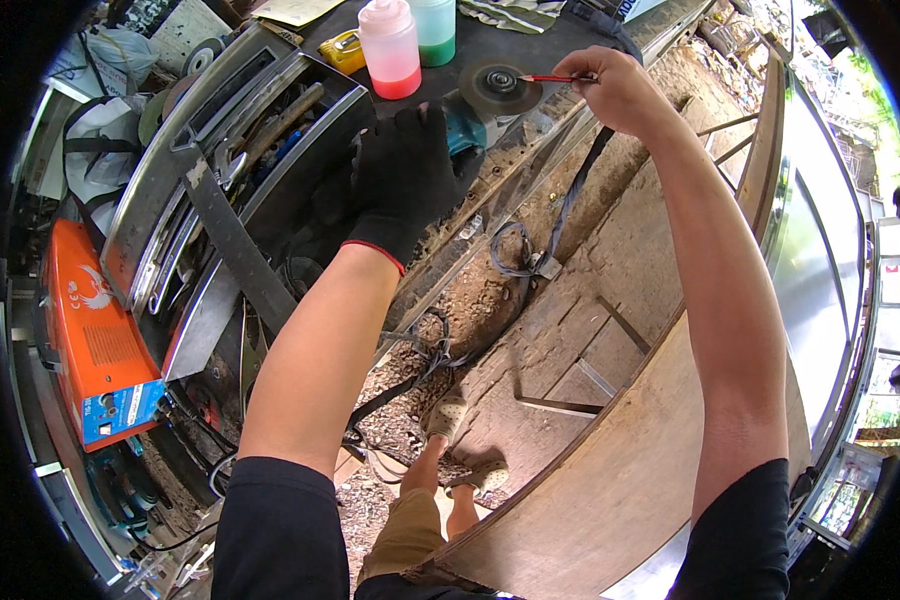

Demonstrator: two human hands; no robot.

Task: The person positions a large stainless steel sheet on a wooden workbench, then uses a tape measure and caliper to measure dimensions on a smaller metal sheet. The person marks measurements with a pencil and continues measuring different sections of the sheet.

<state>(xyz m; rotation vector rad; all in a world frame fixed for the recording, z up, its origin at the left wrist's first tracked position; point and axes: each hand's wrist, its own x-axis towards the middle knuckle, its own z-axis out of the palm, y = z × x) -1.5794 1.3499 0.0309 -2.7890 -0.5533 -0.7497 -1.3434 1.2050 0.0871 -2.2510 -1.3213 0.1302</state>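
Observation:
My left hand (402,175), in a black glove with a red cuff, is curled over the body of a teal angle grinder (462,136) on the dark bench. The palm side of that hand is hidden. The grinder's round disc (490,102) faces up, its centre nut showing. My bare right hand (618,92) pinches a thin red pencil (558,78). It lies nearly level, with its tip pointing left over the disc close to the nut. From this view I cannot tell whether the tip touches.
Beyond the grinder stand two squeeze bottles, one with red liquid (397,82), one with green (436,50), and a yellow tape measure (343,50). Metal racks of tools (270,130) and an orange welding machine (100,330) are at left. A wooden board (570,490) lies at lower right.

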